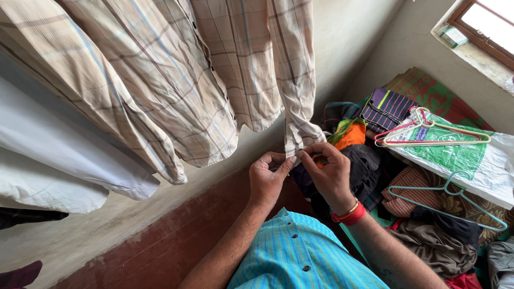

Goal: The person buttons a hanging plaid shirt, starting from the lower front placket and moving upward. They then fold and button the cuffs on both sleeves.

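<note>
Left hand (266,179) and right hand (329,174) both pinch one checked shirt's cuff (296,145); three hangers (428,131).

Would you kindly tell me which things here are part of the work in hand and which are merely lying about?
In hand:
- checked shirt, its sleeve cuff
- left hand and right hand, both pinching the cuff

Lying about:
- plastic hangers
- teal hanger
- pile of clothes
- white garment
</note>
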